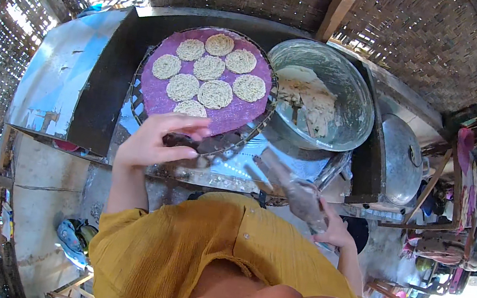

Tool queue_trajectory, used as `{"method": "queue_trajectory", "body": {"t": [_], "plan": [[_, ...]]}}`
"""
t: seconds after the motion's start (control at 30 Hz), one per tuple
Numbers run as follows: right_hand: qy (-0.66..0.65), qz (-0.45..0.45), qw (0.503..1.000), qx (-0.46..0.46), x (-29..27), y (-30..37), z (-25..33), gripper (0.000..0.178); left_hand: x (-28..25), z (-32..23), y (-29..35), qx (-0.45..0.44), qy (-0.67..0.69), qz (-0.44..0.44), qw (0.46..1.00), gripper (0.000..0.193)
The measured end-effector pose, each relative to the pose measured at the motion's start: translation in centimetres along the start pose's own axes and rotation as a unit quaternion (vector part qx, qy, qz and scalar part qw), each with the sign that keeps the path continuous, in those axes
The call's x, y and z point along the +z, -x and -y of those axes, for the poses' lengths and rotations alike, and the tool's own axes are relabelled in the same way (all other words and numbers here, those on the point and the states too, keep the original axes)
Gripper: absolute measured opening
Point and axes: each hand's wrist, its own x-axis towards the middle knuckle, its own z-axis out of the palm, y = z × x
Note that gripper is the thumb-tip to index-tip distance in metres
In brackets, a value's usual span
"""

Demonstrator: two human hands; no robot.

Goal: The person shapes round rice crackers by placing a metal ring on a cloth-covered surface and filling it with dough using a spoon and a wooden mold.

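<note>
My left hand (161,142) is at the near edge of a round woven tray (269,109), its fingers reaching over the rim with the thumb held apart. A purple sheet (152,84) lines the tray. On it lie several flat, round, pale cakes of coiled strands, such as the middle cake (209,68); my fingers are close to the nearest cake (190,108). Over the table's front edge, my right hand (335,227) grips a greyish, dough-smeared tool (305,202) with a longish end pointing toward the tray. Motion blurs this tool, so its exact kind is unclear.
Right of the tray stands a large basin (364,110) with pale dough (315,99) inside. A blue-and-white panel (54,70) rises at the left. A round metal lid (400,159) is farther right. Woven walls (417,46) enclose the back.
</note>
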Motion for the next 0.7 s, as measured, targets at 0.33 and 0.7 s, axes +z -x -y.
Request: {"method": "queue_trajectory", "body": {"t": [0.33,0.7], "plan": [[0.279,-0.096,0.938,-0.183,7.2,-11.0,-1.7,0.092,-2.9,6.2,1.2,-0.148,0.062,-0.447,0.88,0.029],[0.109,-0.262,0.924,-0.256,1.9,-14.5,6.4,0.043,-8.7,12.7,-1.2,-0.277,-0.299,-0.459,0.79,0.034]]}}
